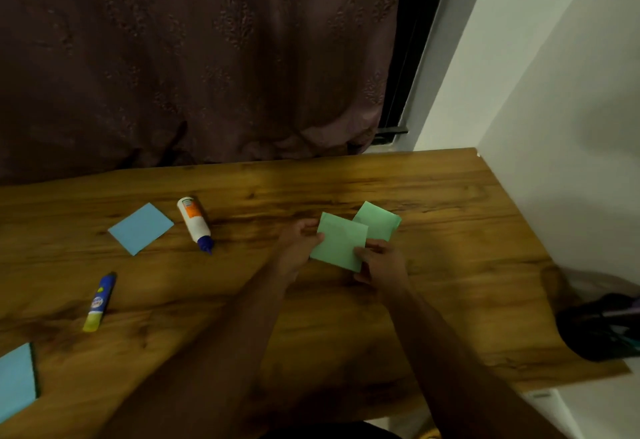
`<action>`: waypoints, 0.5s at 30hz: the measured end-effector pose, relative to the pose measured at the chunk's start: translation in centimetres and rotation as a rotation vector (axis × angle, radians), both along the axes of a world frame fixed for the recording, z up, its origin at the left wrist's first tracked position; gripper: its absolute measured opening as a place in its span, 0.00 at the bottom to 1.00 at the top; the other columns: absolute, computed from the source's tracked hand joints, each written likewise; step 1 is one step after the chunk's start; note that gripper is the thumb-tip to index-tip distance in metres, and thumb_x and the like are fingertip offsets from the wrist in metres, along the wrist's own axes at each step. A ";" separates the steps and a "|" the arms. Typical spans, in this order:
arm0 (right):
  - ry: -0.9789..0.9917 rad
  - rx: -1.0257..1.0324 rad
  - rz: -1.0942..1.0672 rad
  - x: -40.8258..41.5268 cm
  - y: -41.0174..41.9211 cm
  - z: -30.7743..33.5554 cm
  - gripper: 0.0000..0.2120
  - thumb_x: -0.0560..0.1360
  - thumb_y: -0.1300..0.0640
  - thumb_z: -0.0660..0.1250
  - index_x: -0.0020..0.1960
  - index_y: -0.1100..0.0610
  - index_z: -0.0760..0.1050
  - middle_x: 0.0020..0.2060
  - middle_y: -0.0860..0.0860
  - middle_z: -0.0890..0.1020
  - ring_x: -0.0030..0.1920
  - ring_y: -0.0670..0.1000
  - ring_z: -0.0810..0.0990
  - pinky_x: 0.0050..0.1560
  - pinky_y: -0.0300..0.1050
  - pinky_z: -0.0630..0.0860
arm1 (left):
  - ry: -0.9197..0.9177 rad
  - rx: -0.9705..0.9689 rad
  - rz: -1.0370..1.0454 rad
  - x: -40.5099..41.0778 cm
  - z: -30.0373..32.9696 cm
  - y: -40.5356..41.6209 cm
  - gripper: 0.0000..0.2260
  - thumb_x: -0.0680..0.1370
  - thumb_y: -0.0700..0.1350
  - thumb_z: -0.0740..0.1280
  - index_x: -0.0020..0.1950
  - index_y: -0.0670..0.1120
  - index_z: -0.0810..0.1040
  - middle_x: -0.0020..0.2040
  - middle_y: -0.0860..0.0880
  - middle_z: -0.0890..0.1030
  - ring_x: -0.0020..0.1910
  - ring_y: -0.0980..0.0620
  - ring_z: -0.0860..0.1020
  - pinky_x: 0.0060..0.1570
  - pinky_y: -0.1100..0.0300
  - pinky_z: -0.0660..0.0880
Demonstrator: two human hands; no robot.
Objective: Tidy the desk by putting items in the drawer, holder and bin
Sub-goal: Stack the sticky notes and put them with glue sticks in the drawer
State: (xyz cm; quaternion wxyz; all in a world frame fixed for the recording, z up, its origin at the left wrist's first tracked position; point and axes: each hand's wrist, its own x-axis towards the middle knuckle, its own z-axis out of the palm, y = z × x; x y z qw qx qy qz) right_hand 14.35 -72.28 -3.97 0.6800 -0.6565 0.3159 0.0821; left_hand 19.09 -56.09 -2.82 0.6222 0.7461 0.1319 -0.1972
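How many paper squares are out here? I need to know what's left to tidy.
4. A green square held by both hands, a second green square just behind it, a blue square beside the glue bottle, another blue one at the left edge. More may lie off-frame.

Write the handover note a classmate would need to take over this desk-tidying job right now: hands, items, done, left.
Left hand and right hand both pinch the near green paper; a second green paper lies behind it on the desk.
Loose on the desk: glue bottle, glue stick, blue paper, blue pad at the left edge.
Nothing visibly put away; all items remain.
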 end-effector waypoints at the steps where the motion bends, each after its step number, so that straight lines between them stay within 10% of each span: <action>1: -0.005 -0.004 -0.024 0.5 -0.6 0.0 0.14 0.76 0.61 0.69 0.61 0.61 0.74 0.57 0.56 0.77 0.58 0.57 0.78 0.35 0.46 0.80 | -0.030 0.043 -0.033 0.5 -0.1 -0.8 0.18 0.78 0.41 0.67 0.67 0.46 0.73 0.61 0.45 0.78 0.52 0.51 0.77 0.42 0.59 0.76; 7: 0.037 -0.258 0.013 3.6 -4.0 -0.5 0.15 0.76 0.59 0.69 0.61 0.64 0.74 0.52 0.58 0.79 0.48 0.56 0.81 0.37 0.52 0.81 | -0.243 0.367 -0.220 3.2 -0.5 -5.4 0.17 0.80 0.42 0.64 0.69 0.45 0.73 0.62 0.47 0.79 0.53 0.52 0.77 0.38 0.66 0.71; 15: 0.077 -0.487 0.079 6.2 -6.8 -2.5 0.14 0.76 0.58 0.69 0.58 0.65 0.78 0.48 0.59 0.83 0.45 0.57 0.83 0.44 0.55 0.82 | -0.206 0.535 -0.357 6.7 -2.0 -9.7 0.20 0.77 0.44 0.65 0.69 0.48 0.71 0.63 0.45 0.77 0.59 0.46 0.76 0.55 0.49 0.76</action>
